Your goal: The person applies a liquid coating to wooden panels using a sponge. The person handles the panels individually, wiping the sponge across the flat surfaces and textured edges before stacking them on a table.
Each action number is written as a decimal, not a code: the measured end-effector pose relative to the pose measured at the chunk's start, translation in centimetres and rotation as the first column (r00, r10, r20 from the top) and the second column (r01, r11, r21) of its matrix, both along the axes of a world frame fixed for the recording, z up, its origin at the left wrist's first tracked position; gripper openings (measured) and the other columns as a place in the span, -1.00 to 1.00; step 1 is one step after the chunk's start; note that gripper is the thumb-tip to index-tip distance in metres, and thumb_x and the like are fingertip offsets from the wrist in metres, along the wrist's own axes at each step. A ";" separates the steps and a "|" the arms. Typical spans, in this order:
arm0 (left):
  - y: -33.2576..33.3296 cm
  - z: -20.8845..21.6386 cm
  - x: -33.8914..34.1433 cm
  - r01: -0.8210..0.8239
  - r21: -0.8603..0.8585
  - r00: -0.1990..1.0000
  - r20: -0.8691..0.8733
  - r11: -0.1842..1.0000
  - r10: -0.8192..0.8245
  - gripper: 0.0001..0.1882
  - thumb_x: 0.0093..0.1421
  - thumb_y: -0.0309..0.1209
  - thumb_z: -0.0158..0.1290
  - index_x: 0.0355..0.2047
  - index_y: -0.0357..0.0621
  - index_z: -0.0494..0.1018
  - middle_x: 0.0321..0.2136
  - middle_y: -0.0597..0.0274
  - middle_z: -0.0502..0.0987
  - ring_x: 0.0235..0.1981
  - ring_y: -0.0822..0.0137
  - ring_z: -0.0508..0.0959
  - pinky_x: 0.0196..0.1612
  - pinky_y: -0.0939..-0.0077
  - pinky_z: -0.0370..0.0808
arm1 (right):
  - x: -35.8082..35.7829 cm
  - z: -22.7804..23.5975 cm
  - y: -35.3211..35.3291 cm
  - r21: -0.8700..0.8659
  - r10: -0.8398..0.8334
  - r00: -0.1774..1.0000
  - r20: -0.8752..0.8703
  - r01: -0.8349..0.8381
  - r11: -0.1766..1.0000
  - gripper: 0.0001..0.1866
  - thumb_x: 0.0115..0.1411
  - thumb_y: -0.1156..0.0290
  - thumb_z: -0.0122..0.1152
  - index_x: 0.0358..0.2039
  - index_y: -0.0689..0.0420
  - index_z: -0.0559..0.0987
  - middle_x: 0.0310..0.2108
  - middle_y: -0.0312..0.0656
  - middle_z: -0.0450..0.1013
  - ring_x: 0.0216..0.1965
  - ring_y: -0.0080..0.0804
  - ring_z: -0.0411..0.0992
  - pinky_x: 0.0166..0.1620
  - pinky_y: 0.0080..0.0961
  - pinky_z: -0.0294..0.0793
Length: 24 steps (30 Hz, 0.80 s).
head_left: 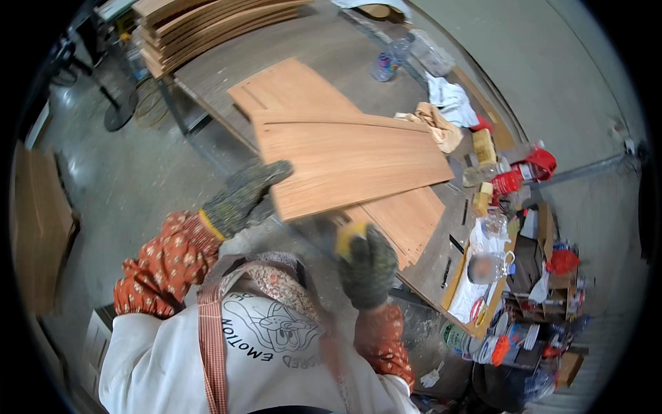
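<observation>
My left hand (245,194), in a dark grey-green knit glove with a yellow cuff edge, grips the left edge of a light brown wooden board (345,159). One finger lies over the board's top face; the others are partly hidden at its edge. This board has a groove along its far side and rests crosswise over another wooden board (289,79). Close to the board's near edge, my right hand (369,269), gloved alike, is closed round a yellow sponge-like block (350,238). Motion blurs that block, and I cannot tell whether it touches the wood.
Curved wooden boards (214,31) are stacked at the table's far left. Along the right side of the table (324,41) lie a plastic bottle (384,67), cloths (448,100), yellow sponges (484,146) and a clear jug (486,268). A stand fan (118,114) is on the floor at left.
</observation>
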State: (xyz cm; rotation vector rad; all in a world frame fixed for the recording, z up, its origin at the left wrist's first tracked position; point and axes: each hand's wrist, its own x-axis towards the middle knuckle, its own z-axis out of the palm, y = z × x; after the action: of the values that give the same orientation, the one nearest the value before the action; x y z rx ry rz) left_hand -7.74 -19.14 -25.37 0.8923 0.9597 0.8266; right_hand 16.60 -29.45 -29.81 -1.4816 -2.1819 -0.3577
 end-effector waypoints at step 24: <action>1.0 -13.2 -9.5 -0.332 -0.180 0.898 0.241 0.926 0.368 -0.59 -0.05 -0.46 0.11 -0.15 -0.33 0.37 -0.30 0.08 0.49 -0.33 0.24 0.54 -0.22 0.38 0.54 | 21.1 -0.6 2.9 0.228 -0.748 0.654 -0.114 0.750 0.621 -0.39 -0.02 0.30 0.28 0.02 0.29 0.34 -0.08 0.08 0.37 -0.09 -0.03 0.38 -0.02 -0.29 0.34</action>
State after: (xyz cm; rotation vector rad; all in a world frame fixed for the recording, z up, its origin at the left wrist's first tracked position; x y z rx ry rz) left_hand -17.23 -18.12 -38.56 0.4753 0.9336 1.1457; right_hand 37.66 -26.55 -30.44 -2.1653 -1.3034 -0.8698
